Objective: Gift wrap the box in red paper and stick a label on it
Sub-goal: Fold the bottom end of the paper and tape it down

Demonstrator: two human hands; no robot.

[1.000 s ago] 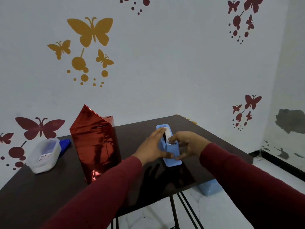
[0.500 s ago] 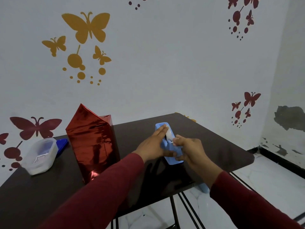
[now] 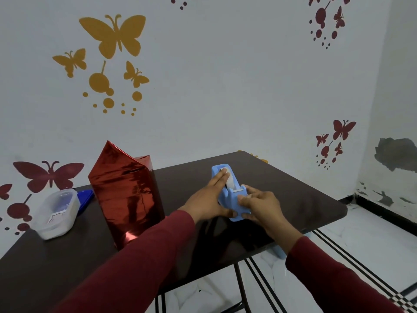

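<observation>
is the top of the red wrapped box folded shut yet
Not yet. The red wrapped box stands upright with its top paper sticking up in an unfolded peak.

- White wall (image 3: pixel 225 86) bears yellow butterfly decals (image 3: pixel 114 37) and dark red butterfly decals (image 3: pixel 48 176).
- Dark glossy table (image 3: pixel 282 188) on black metal legs (image 3: pixel 240 288).
- White marbled floor (image 3: pixel 349 251) with black stripes; peeled paint patch (image 3: pixel 394 155) low on the right wall.

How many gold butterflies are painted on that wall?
3: a large gold butterfly on top, a small one lower left, another small one lower right. None looks hidden.
</observation>
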